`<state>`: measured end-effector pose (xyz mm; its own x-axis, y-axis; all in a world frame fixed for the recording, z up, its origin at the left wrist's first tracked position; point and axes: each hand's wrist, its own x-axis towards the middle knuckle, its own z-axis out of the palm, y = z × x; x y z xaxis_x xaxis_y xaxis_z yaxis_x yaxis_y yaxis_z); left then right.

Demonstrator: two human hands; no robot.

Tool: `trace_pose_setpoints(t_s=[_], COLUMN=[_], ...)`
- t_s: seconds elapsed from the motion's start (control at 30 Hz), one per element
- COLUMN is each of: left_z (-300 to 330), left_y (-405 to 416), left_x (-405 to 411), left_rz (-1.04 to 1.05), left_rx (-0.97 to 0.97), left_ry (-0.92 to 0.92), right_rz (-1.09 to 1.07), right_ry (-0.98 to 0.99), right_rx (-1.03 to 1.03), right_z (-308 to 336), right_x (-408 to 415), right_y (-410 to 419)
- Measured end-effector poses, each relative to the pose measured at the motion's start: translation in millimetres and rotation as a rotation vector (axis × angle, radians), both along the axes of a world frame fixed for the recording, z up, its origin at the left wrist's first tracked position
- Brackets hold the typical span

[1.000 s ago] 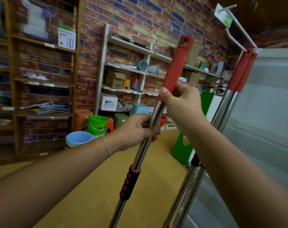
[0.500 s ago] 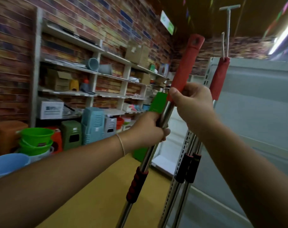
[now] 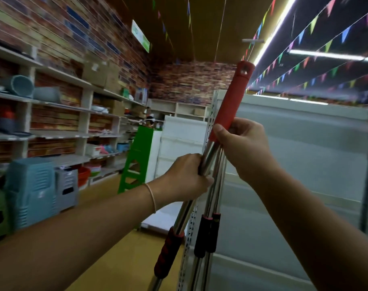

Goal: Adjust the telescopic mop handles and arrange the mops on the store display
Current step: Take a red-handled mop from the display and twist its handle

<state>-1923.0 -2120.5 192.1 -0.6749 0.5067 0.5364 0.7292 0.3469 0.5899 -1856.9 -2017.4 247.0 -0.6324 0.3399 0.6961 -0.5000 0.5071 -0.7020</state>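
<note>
Shelving (image 3: 59, 111) in pale wood lines the brick-patterned wall on the left, loaded with grey tubs, cardboard boxes and blurred small goods. A grey metal display rack (image 3: 304, 148) with a perforated upright fills the right side. On the yellow floor at lower left stand stacked plastic stools, pale blue (image 3: 29, 192) and grey (image 3: 66, 185), and a green stepladder (image 3: 136, 158) stands farther back.

In the centre, a telescopic mop handle of shiny steel tube (image 3: 208, 158) with a red plastic top sleeve (image 3: 229, 101) tilts up to the right. The left hand (image 3: 183, 179) is wrapped around the steel tube, fingers curled fully about it. Just above, the right hand (image 3: 244, 143) grips the handle where the red sleeve meets the steel, thumb lying along the sleeve's lower end. Below the left hand sits a black and red ribbed grip collar (image 3: 168, 253). Two more steel mop handles (image 3: 212, 206) with black collars stand just behind, against the rack upright.
</note>
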Motion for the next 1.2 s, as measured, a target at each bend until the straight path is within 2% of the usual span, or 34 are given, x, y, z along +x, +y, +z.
trace_pose_setpoints(t_s=[0.27, 0.83, 1.2], left_z=[9, 6, 7], left_y=[11, 28, 27], left_x=[-9, -20, -26], left_rz=[-0.069, -0.134, -0.177], left_rx=[-0.016, 0.052, 0.017], left_ry=[0.044, -0.061, -0.113], right_rz=[-0.024, -0.067, -0.066], right_ry=[0.016, -0.040, -0.077], right_rx=[0.000, 0.057, 0.088], right_z=[8, 13, 12], right_x=[-6, -20, -28], right_y=[11, 28, 34])
